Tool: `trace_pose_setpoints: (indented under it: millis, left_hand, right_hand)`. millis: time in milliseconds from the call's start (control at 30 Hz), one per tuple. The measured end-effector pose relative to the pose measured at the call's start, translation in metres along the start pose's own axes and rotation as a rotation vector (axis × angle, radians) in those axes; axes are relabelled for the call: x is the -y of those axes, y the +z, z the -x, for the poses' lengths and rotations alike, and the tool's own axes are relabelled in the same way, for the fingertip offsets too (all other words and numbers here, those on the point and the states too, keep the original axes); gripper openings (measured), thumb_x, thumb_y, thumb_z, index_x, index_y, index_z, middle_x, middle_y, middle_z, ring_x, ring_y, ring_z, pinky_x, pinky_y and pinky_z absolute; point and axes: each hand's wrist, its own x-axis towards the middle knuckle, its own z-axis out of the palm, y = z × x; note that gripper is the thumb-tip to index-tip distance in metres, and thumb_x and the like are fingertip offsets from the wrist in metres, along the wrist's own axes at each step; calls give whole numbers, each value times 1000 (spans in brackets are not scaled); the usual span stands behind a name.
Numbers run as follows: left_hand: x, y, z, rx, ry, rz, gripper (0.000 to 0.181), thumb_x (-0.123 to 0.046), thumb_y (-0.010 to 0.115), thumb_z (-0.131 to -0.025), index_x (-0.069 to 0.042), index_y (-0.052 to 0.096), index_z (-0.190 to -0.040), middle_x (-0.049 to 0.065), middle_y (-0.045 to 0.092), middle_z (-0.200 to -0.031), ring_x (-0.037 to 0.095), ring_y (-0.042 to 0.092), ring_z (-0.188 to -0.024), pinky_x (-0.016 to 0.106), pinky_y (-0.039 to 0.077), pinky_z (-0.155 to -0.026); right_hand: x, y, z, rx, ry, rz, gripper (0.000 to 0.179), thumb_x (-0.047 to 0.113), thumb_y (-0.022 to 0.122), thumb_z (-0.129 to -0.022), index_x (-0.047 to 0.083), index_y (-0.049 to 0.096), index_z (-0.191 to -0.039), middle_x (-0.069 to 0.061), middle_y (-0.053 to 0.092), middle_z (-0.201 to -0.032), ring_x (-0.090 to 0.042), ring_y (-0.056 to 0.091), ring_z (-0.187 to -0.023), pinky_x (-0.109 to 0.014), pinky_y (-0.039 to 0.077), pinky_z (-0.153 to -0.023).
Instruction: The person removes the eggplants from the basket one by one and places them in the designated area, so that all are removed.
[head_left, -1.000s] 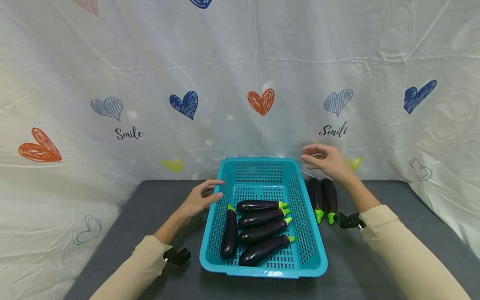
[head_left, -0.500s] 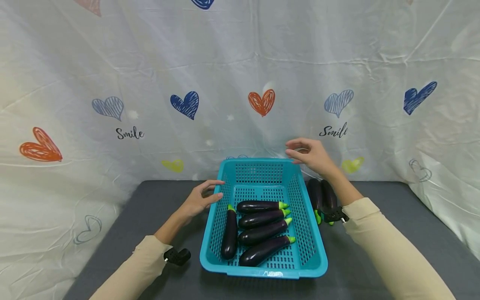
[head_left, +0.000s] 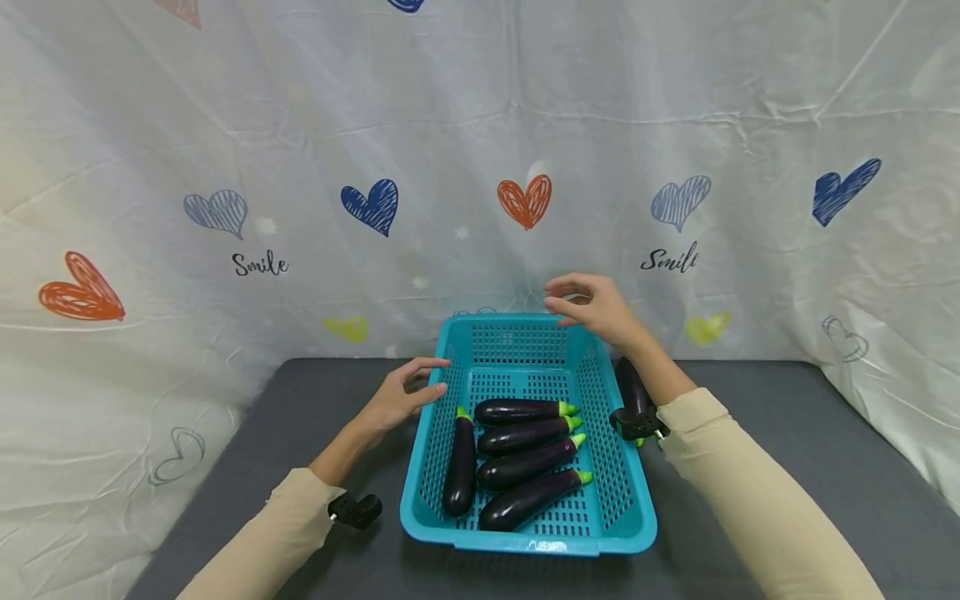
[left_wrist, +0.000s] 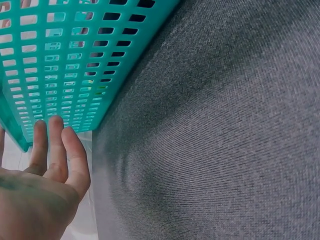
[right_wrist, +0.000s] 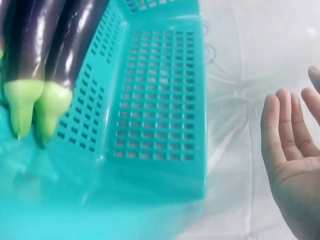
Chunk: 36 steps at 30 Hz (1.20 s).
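A turquoise plastic basket (head_left: pixel 527 545) with perforated walls stands on the dark table. Several purple eggplants (head_left: pixel 528 462) lie crosswise inside it, green stems to the right. Along the left wall another eggplant (head_left: pixel 459 471) points away from me. My left hand (head_left: pixel 397 398) is at the basket's left rim, fingers extended and thumb apart; whether it touches the rim I cannot tell. Over the far right corner hovers my right hand (head_left: pixel 598 308), its fingers loosely bent around nothing. In the right wrist view that palm (right_wrist: pixel 297 185) holds nothing.
Right of the basket an eggplant (head_left: pixel 632 387) lies on the grey tabletop (head_left: pixel 735 433), partly covered by my right forearm and wrist camera (head_left: pixel 636 423). Behind the table hangs a white curtain (head_left: pixel 450 125) printed with hearts.
My right hand has moved left, from above the eggplants beside the basket to its far right corner. The forearm now hides one of those eggplants. My left hand has stayed put.
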Motion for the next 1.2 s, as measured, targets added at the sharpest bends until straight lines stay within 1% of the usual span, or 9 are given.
trace_pose_setpoints:
  millis: [133,233,300,400,633,900,1000,1100,1200]
  left_hand:
    - [-1,0,0,-5,-3,-2,47,-30,68,-101,-20,55,-146,16,44,-150,36,48,-130,48,48,-83]
    - [-1,0,1,-5,-3,-1,47,-29,67,-101,-20,55,-146,17,42,-152,37,45,-135,51,49,-87]
    - [0,0,1,-7,-4,0,47,-29,67,-102,-20,55,-146,17,41,-153,38,42,-137,52,50,-89]
    - [1,0,2,-9,-8,0,47,-29,67,-102,-20,55,-146,17,41,-153,38,41,-138,54,49,-90]
    - [3,-1,2,-8,-9,0,47,-31,67,-101,-21,55,-146,15,41,-153,38,40,-139,57,48,-93]
    - [0,0,2,0,-6,5,46,-30,67,-102,-21,55,-146,14,38,-156,38,37,-141,57,48,-94]
    - [-1,-1,1,1,-12,3,46,-30,67,-102,-22,56,-145,13,39,-155,37,38,-141,57,47,-94]
    - [0,-1,0,0,-9,1,46,-29,67,-102,-20,56,-146,15,41,-153,37,42,-138,56,48,-92]
    - [1,0,0,1,4,-6,46,-28,66,-102,-18,55,-146,18,42,-152,37,50,-124,54,49,-85]
  right_hand:
    - [1,7,-4,12,5,-22,35,3,66,-100,-13,59,-129,-28,62,-122,-53,59,-107,-57,53,-82]
    - [1,13,-6,18,23,-39,35,5,66,-100,-13,59,-130,-24,63,-120,-54,58,-108,-57,53,-83]
    - [0,16,-7,20,42,-51,36,6,67,-100,-12,59,-130,-23,63,-120,-54,58,-108,-53,54,-84]
    - [0,22,-7,19,58,-55,37,8,67,-100,-11,59,-131,-22,63,-119,-51,60,-107,-48,56,-82]
    - [-4,34,-9,30,60,-82,35,6,65,-101,-11,59,-130,-23,62,-119,-33,66,-101,-55,54,-84]
    - [-8,51,-12,41,39,-112,29,6,66,-100,-6,64,-127,-18,65,-115,-30,68,-97,-58,53,-85]
    - [-7,57,-13,36,37,-110,28,6,66,-100,-4,65,-126,-18,65,-114,-34,68,-98,-56,54,-83]
    - [-7,63,-14,39,46,-116,30,6,66,-100,-6,64,-127,-18,65,-115,-44,65,-102,-54,55,-82]
    - [-7,70,-14,47,69,-125,31,7,67,-100,-5,64,-129,-18,64,-116,-50,61,-107,-51,56,-82]
